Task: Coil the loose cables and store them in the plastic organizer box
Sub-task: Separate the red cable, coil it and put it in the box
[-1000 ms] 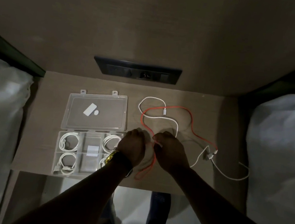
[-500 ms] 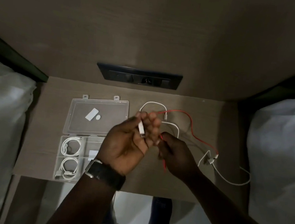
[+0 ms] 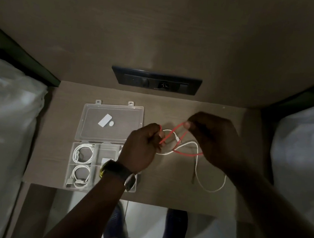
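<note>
A red cable (image 3: 172,135) stretches between my two hands above the small table. My left hand (image 3: 142,146) grips one end of it in a fist, just right of the clear plastic organizer box (image 3: 95,162). My right hand (image 3: 212,137) pinches the red cable further along, up and to the right. A loose white cable (image 3: 203,182) lies on the table under and below my right hand. The box lies open with its lid (image 3: 112,121) folded back; two coiled white cables (image 3: 82,153) sit in its left compartments. My left wrist hides the box's right compartments.
A dark socket panel (image 3: 156,80) is set in the wall behind the table (image 3: 58,126). White bedding lies at the left (image 3: 0,129) and at the right (image 3: 307,147). The table's front edge runs just below the box, with the floor and my feet beyond.
My right hand has moved up and to the right, drawing the red cable out from my left hand. My left hand has turned over into a fist. The white cable has shifted on the table.
</note>
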Motion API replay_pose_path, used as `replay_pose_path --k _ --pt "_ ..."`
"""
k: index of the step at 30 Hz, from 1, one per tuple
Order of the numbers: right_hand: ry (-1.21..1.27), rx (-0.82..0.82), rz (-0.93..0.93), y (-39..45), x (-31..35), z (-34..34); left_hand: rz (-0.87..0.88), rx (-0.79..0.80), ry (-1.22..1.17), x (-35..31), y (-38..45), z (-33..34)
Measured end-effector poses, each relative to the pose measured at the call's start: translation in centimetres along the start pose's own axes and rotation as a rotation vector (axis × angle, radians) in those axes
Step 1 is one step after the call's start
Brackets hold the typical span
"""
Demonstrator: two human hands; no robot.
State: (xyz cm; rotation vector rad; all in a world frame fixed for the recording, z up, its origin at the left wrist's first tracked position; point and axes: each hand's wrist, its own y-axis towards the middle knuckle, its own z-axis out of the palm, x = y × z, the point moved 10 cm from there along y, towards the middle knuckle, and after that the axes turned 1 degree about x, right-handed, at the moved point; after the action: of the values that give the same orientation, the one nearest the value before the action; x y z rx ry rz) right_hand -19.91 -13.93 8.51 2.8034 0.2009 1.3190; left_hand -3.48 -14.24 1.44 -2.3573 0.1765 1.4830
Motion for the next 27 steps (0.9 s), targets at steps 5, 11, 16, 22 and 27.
replay_pose_path --k 5,11,16,22,27 --pt "-0.031 -0.147 0.065 2.6 -1.9 0.4 -0.393 0.173 -0.885 -0.2 -1.9 4.0" --pt "0.046 0.141 0.057 0.5 -1.7 6.7 -0.270 0.030 -1.735 -4.0 0.4 1.0" --pt "-0.029 0.352 -0.142 -1.3 1.7 9.0 -0.049 -0.376 -0.934 -1.7 2.8 -6.2" --pt "-0.106 0.134 -0.209 4.3 2.7 3.4 -0.107 0.028 -0.199 -1.1 1.6 -2.1" --pt "0.076 0.100 -0.119 5.4 1.4 4.6 -0.406 0.261 -1.199 -1.8 -0.2 0.8"
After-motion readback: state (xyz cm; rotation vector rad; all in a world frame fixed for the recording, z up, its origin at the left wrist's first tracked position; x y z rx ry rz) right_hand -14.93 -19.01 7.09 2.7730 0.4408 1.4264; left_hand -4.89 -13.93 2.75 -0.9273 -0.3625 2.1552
